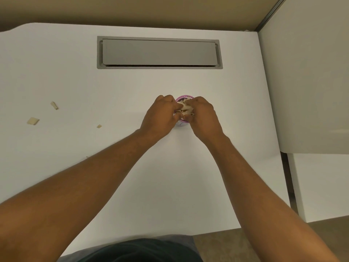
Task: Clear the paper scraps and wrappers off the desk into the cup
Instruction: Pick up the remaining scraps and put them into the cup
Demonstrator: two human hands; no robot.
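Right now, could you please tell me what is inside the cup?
Crumpled paper scraps fill the top of the pink cup. The left hand and right hand grip them, covering most of the rim, so anything deeper inside cannot be seen.

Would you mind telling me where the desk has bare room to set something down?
Bare: between the cup and the grey hatch, and right of the right hand toward the desk edge. Crowded: at the cup, where both hands meet, and far left, where three paper scraps lie.
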